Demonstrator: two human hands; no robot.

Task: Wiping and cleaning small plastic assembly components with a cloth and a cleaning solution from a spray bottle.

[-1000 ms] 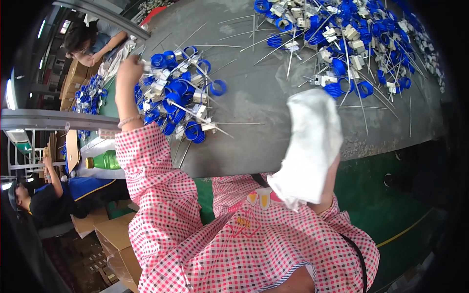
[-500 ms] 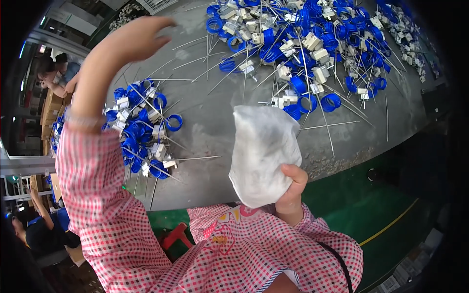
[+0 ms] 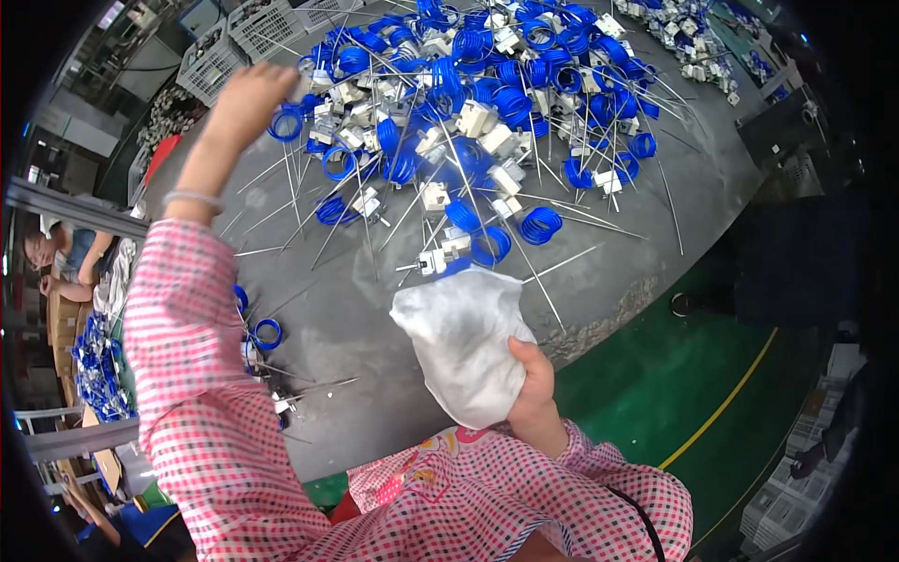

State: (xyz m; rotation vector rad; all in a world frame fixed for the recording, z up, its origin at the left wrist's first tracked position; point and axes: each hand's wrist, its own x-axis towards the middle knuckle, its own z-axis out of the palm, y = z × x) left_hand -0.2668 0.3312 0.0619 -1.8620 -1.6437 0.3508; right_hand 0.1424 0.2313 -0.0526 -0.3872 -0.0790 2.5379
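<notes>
My right hand (image 3: 534, 379) grips a crumpled white cloth bag (image 3: 464, 347) held up in front of my chest, over the near edge of the grey table (image 3: 375, 375). My left hand (image 3: 248, 98) reaches far out to the left edge of a big heap of blue coiled wires with white plastic blocks and long metal pins (image 3: 468, 103). Its fingers curl down onto a blue coil at the heap's edge; whether they hold it is hidden. A smaller bunch of blue coils (image 3: 262, 337) lies partly under my left sleeve.
Loose metal pins are scattered over the table around the heap. White crates (image 3: 234, 47) stand beyond the table's far left. Another person (image 3: 56, 258) works at a bench on the left with more blue coils (image 3: 94, 361). Green floor with a yellow line (image 3: 721, 393) lies to the right.
The view has swung toward the big heap. My left hand has stretched out from the small pile to the heap's far left edge. The bag has stayed raised in my right hand.
</notes>
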